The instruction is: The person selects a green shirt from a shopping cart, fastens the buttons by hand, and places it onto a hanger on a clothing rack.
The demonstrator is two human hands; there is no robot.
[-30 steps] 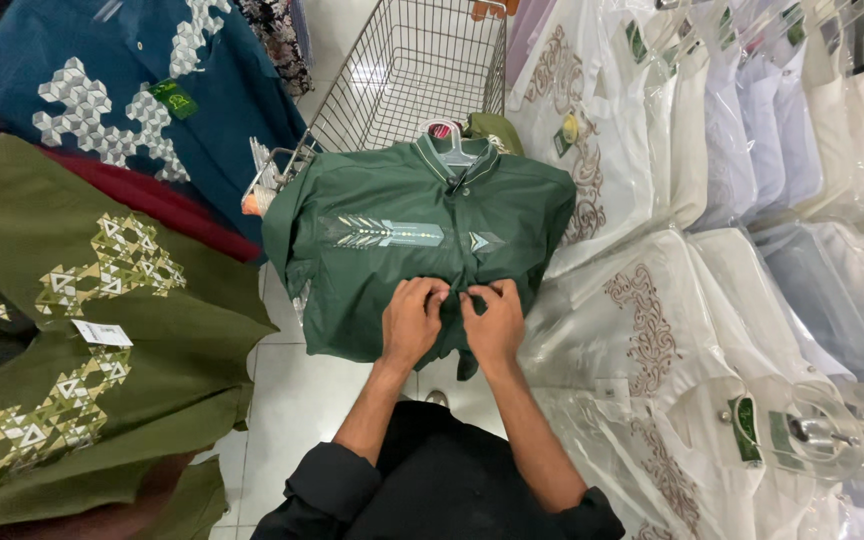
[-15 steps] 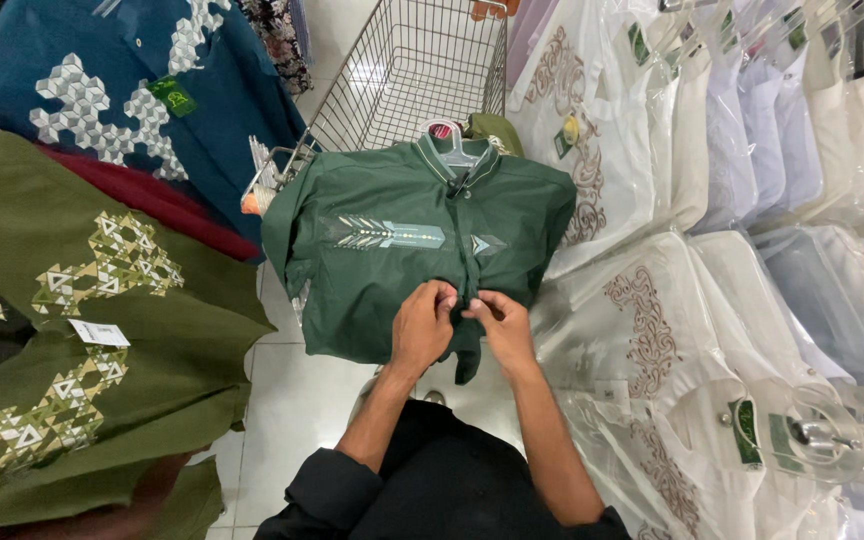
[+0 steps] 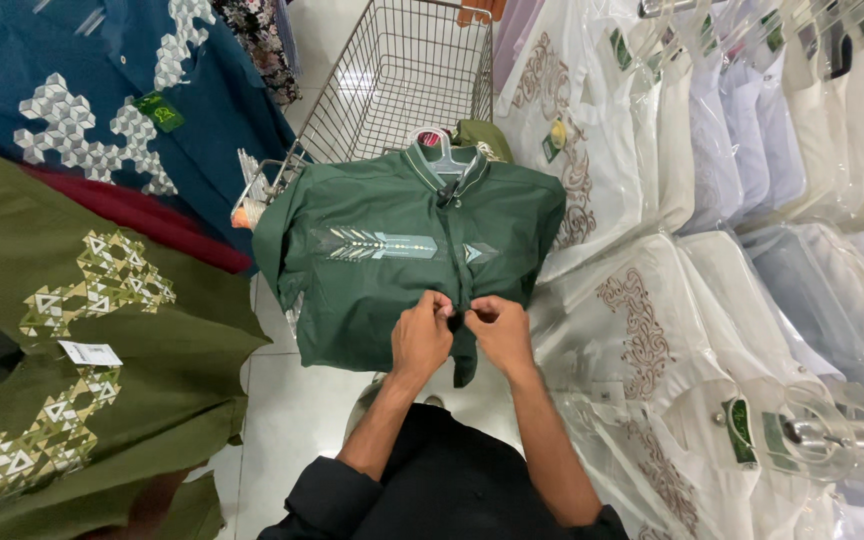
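One green shirt [image 3: 392, 270] on a hanger, draped against one wire trolley [image 3: 392, 80]. Two hands: left hand [image 3: 422, 335] and right hand [image 3: 497, 330], fingers pinched on the shirt's front placket, low centre. White shirts [image 3: 652, 330] hang right.

The dark green shirt [image 3: 382, 290] is matt woven cloth with a smooth face; a pale embroidered band crosses its chest. It hangs on a hanger [image 3: 439, 150] of pale, slightly glossy plastic. The shopping cart [image 3: 392, 80] is bare metal wire with a dull shine. The white shirts [image 3: 652, 330] are cloth sealed in clear, glossy plastic film. The olive shirt [image 3: 82, 330] is matt cloth carrying a white paper tag [image 3: 90, 353]. The floor [image 3: 292, 410] is smooth, glossy tile.
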